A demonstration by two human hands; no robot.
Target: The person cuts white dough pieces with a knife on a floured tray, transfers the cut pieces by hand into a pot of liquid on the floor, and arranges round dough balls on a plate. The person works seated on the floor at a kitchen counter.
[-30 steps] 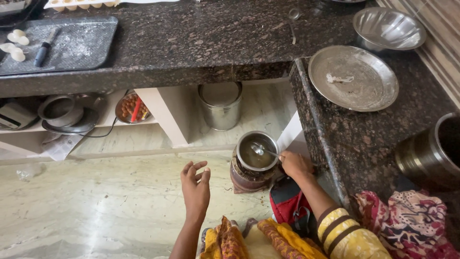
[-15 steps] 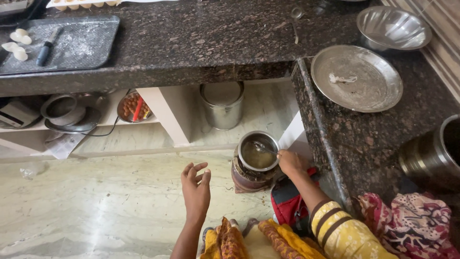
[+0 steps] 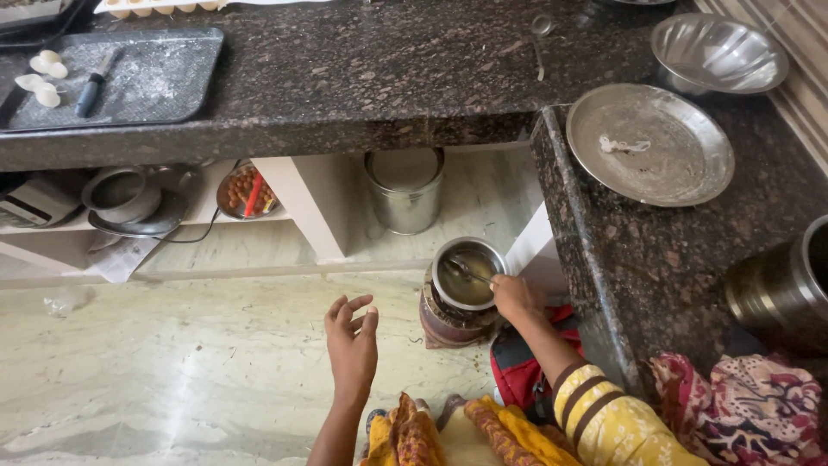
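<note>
Granite, dark and speckled, forms the counter [image 3: 388,78] above the steel pot [image 3: 467,276] standing on pale marble floor [image 3: 172,362]; your right hand [image 3: 514,298] pinches a spoon [image 3: 466,271] inside it, your left hand [image 3: 352,338] hovers beside it, fingers spread, holding nothing
</note>
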